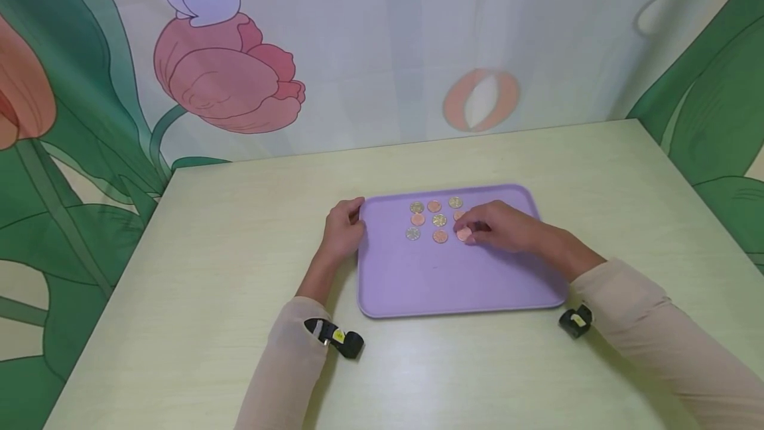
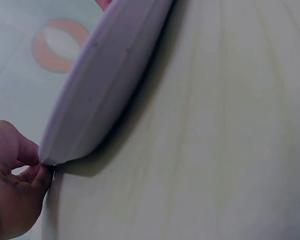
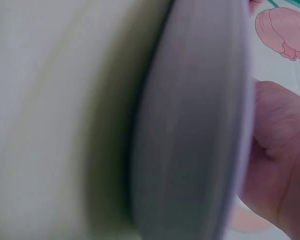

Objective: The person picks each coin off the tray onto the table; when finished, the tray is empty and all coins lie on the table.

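Pinching 1 coin (image 1: 464, 235) | btwn R fingers (image 1: 475, 215), tips barely apart | L fingers (image 1: 352, 206) gripping tray (image 1: 418, 290) rim

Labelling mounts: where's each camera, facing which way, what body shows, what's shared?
Head: head-worn, facing forward and down at purple tray and coins; left grip, right grip, sleeves show.
Left wrist: on that wrist, facing the tray's side; left grip at left, skin sliver up top.
Right wrist: on that wrist, facing the tray's side; right grip at right, skin sliver up top.
Shared with head: left wrist, printed orange ring; right wrist, printed pink flower.
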Available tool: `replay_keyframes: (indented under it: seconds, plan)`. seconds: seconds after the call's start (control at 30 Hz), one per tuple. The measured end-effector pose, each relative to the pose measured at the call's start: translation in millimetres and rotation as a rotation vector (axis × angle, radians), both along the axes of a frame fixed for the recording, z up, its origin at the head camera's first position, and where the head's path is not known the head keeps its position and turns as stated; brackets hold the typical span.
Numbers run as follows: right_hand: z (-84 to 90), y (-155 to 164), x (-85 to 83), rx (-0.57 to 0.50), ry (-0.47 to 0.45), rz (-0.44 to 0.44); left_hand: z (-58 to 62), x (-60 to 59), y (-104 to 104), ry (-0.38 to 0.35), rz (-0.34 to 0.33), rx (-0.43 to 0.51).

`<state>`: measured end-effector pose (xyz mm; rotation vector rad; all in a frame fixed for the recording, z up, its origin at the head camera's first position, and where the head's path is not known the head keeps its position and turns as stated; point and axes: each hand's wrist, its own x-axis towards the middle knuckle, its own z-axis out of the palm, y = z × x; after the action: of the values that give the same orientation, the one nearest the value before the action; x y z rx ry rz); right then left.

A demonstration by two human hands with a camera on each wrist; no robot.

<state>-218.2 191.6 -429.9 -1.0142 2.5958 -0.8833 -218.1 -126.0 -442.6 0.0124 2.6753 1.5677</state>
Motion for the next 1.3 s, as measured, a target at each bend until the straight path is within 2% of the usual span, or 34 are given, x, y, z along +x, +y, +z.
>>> replay_keyframes:
  seconds: [0.2,0.43,0.7,0.97,1.3]
  plan:
    - [-0.4,0,0.3,-0.009,-0.037,-0.026,-0.3,-1.3,-1,0.002,0.000,0.005]
    - [1.6,0,1.9,-0.075,-0.080,-0.126,2.0,-1.3,-2,0.008,-0.002,-0.005]
    - [5.9,8,2.4,-0.154,-0.067,-0.212,2.8,-1.6,-2,0.011,-0.005,0.001]
    - [13.7,16,3.0,-0.165,-0.059,-0.274,2.7,-0.3,-1,0.009,-0.013,0.003]
    - [18.9,33,3.8,-0.216,-0.093,-0.364,-0.1,-1.7,-3,-0.005,-0.017,-0.002]
